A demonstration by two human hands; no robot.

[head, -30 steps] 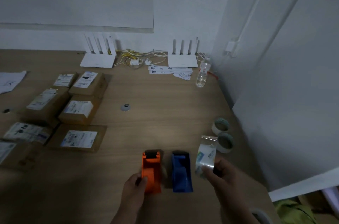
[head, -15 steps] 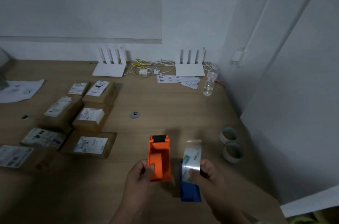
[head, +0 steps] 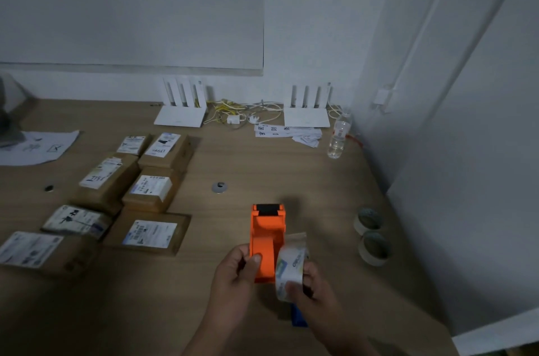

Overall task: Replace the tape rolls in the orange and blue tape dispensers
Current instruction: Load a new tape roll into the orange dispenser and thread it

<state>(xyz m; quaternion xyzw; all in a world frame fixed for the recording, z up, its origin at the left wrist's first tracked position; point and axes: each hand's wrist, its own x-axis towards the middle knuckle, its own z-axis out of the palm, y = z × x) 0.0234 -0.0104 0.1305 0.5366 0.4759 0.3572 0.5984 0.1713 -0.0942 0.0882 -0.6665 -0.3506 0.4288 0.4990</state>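
The orange tape dispenser [head: 267, 236] is raised a little over the wooden table, its black front end pointing away from me. My left hand [head: 236, 274] grips its near end. My right hand [head: 313, 288] holds a clear tape roll [head: 290, 268] with printed wrap upright against the dispenser's right side. Only a corner of the blue tape dispenser [head: 299, 319] shows beneath my right hand. Two used tape rolls [head: 370, 234] lie flat on the table to the right.
Several labelled cardboard parcels [head: 151, 189] cover the table's left half. Two white routers [head: 306, 113] with cables stand at the back wall, a water bottle [head: 338, 137] beside them. A metal grommet [head: 219, 187] sits mid-table. The wall runs close along the right.
My left hand lifted the orange dispenser off the table. My right hand brought the tape roll leftward from above the blue dispenser to the orange one's side.
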